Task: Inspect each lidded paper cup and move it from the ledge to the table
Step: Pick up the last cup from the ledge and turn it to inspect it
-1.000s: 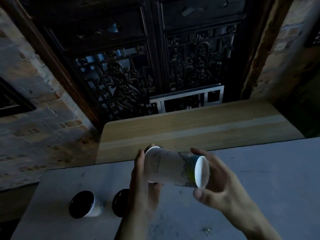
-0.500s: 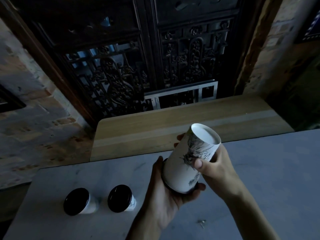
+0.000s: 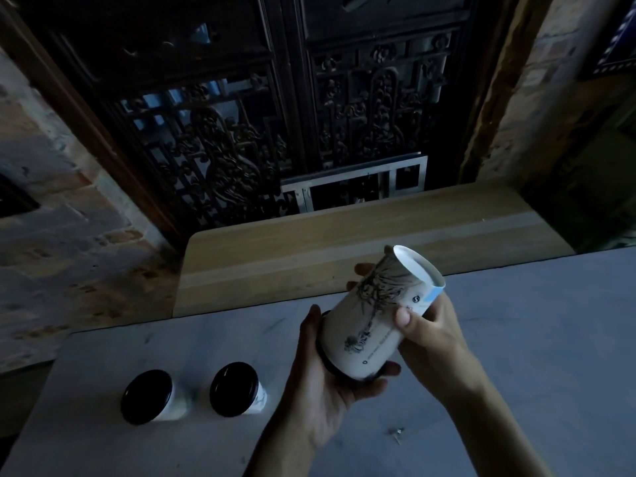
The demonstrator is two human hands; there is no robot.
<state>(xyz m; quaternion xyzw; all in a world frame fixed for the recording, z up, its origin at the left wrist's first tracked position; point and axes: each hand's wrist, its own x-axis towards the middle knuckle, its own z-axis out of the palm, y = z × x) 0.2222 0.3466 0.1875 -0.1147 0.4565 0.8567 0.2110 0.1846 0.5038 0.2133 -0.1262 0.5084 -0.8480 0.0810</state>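
Observation:
I hold a white paper cup [image 3: 375, 315] with a dark ink drawing upside down above the grey table [image 3: 533, 339], its white base tilted up and to the right. My left hand [image 3: 323, 373] cups the black lid end from below. My right hand [image 3: 430, 332] grips the cup's side near the base. Two more white cups with black lids, one [image 3: 146, 395] at the left and one [image 3: 234, 388] beside it, stand upright on the table's near left. The wooden ledge [image 3: 309, 246] behind the table carries no cups in view.
A dark carved wooden screen [image 3: 275, 132] rises behind the ledge, with brick walls [image 3: 51, 235] on both sides. A small metal scrap [image 3: 397, 432] lies on the table near my right forearm.
The cup went from lying sideways to lid-down with its base up. It has turned further, showing more of the drawing. Both hands kept hold.

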